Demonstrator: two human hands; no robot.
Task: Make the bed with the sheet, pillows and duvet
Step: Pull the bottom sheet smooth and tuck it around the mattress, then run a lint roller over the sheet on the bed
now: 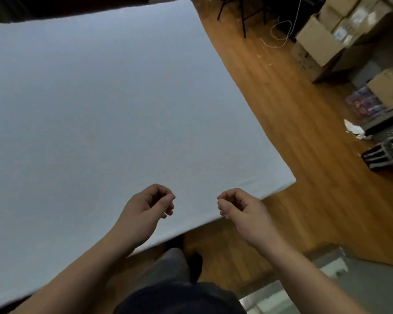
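Head view, looking down over the foot of a bed. A pale blue-grey sheet lies flat and smooth over the mattress, filling the frame from 9 o'clock through 12 o'clock; its near corner points toward 3 o'clock, and its near edge runs down toward 7 o'clock.

Left hand: held above the near edge of the sheet at about 6 o'clock, fingers curled inward with thumb and fingertips drawn together. No cloth is visibly caught between them; whether the hand touches the sheet cannot be told.

Right hand: held just beside the left, near the sheet's edge, fingers likewise curled toward the thumb, with nothing visibly grasped.

Both bare forearms enter from the bottom of the frame, on either side of the person's dark top.

Surroundings: wooden floor from 1 o'clock to 5 o'clock; stacked cardboard boxes at 2 o'clock; a white cable lying on the floor at 1 o'clock; crumpled white paper at 3 o'clock, beside a dark, ribbed object whose nature is unclear.
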